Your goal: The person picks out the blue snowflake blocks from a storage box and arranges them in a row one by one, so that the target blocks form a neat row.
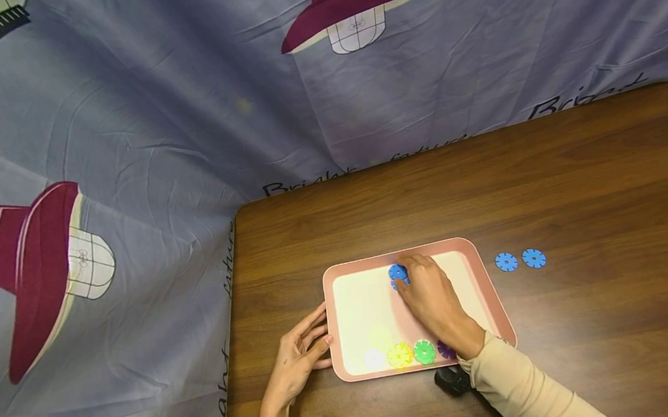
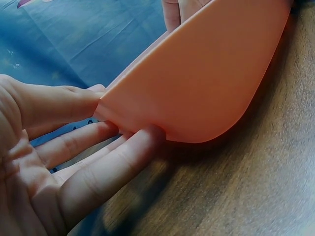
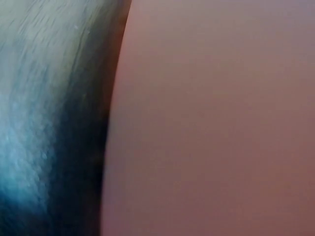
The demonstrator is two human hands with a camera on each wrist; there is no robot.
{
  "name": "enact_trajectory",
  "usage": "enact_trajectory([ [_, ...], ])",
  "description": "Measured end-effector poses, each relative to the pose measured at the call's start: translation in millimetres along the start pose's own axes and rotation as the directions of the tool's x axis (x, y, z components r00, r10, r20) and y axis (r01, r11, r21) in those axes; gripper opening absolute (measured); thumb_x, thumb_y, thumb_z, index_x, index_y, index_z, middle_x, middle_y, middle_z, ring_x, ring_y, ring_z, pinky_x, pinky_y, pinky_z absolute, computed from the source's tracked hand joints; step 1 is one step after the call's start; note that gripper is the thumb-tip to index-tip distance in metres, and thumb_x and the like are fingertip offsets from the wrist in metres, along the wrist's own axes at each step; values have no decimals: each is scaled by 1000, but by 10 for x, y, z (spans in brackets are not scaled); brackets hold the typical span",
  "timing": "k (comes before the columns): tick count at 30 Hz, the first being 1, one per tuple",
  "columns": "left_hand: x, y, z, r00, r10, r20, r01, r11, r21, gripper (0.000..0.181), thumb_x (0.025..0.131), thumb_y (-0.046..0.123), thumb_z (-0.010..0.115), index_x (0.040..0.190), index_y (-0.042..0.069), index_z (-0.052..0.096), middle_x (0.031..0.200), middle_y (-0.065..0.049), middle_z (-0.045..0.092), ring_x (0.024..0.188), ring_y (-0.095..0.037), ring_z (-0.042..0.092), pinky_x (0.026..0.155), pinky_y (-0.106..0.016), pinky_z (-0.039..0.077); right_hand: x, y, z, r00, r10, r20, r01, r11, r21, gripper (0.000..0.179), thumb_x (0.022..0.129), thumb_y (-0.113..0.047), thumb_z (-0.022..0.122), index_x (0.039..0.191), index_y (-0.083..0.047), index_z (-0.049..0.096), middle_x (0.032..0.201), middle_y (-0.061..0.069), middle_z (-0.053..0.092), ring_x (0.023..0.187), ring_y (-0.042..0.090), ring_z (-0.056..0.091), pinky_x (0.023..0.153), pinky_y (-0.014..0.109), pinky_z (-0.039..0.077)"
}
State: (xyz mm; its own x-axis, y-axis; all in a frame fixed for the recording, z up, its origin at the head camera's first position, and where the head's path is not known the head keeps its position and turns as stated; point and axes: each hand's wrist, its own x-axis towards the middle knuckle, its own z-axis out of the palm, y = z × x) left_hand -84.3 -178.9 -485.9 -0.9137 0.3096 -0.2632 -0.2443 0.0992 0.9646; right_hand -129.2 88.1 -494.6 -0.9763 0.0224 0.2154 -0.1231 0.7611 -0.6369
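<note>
A pink tray with a pale inner floor lies on the table. My left hand holds its left side; in the left wrist view the thumb meets the rim and the fingers lie against the outer wall. My right hand reaches over the tray, thumb and index finger around a blue notched disc near the far wall. Another blue disc, partly covered, shows just below it. Along the near wall lie a yellow disc, a green disc and a purple disc, the last partly behind my right wrist.
Two more blue discs, the nearer one and the farther one, lie on the wooden table right of the tray. A patterned grey-blue curtain borders the table at the back and left. The right wrist view shows mostly pink tray wall.
</note>
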Motion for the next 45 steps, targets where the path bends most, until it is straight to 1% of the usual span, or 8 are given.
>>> enact_trajectory([
  [9,17,16,33,1000,6,10,-6,1000,5,58,95,3,64,148,5,42,148,-24,41,124,-42,52,73,-42,61,-25,22,-90,999,-26,-35,26,1000,10,34,77,-1,79,109,9,69,108,21,68,105,37,62,94,49,52],
  [14,26,23,40,1000,3,18,-3,1000,2,58,94,4,65,148,5,42,148,-24,41,124,-41,52,73,-42,61,-28,45,-199,998,-31,-59,32,999,17,33,76,1,79,106,10,69,107,21,69,104,38,63,93,49,52],
  [22,25,29,26,1000,-4,-4,4,1000,13,58,94,5,66,147,6,44,146,-23,44,122,-40,54,72,-42,61,-18,70,-369,997,-12,-83,17,998,66,34,76,2,78,108,7,70,107,21,69,105,39,62,95,52,50],
  [27,22,13,30,1000,-15,-7,15,1000,9,59,93,6,67,147,7,45,147,-22,43,124,-39,53,72,-43,61,-13,119,-483,991,-43,-126,50,997,50,34,74,4,79,107,7,70,102,21,70,101,38,62,93,51,50],
  [31,4,2,28,999,-24,-22,24,1000,2,59,92,5,68,147,6,45,148,-22,42,124,-39,53,72,-43,61,-5,172,-590,987,-24,-157,30,999,41,34,73,6,79,106,8,70,98,22,70,94,38,63,87,51,52],
  [35,-13,6,30,999,-24,-31,24,1000,-2,59,92,4,68,147,5,45,148,-23,42,124,-40,52,72,-43,61,-5,242,-690,981,13,-192,0,998,69,36,73,7,79,107,10,69,99,24,69,90,39,64,79,52,54],
  [41,-22,16,42,999,-24,-28,24,1000,4,59,93,5,68,147,5,45,147,-24,41,125,-40,52,72,-43,61,-18,379,-820,960,14,-279,5,998,69,34,71,11,77,104,10,70,93,24,69,81,38,65,67,50,56],
  [45,-35,23,48,999,-25,-37,25,1000,10,59,93,5,68,147,6,45,147,-23,42,124,-40,53,71,-43,61,-33,472,-890,952,28,-304,-6,997,73,32,72,11,77,103,11,70,92,25,68,80,39,66,67,52,56],
])
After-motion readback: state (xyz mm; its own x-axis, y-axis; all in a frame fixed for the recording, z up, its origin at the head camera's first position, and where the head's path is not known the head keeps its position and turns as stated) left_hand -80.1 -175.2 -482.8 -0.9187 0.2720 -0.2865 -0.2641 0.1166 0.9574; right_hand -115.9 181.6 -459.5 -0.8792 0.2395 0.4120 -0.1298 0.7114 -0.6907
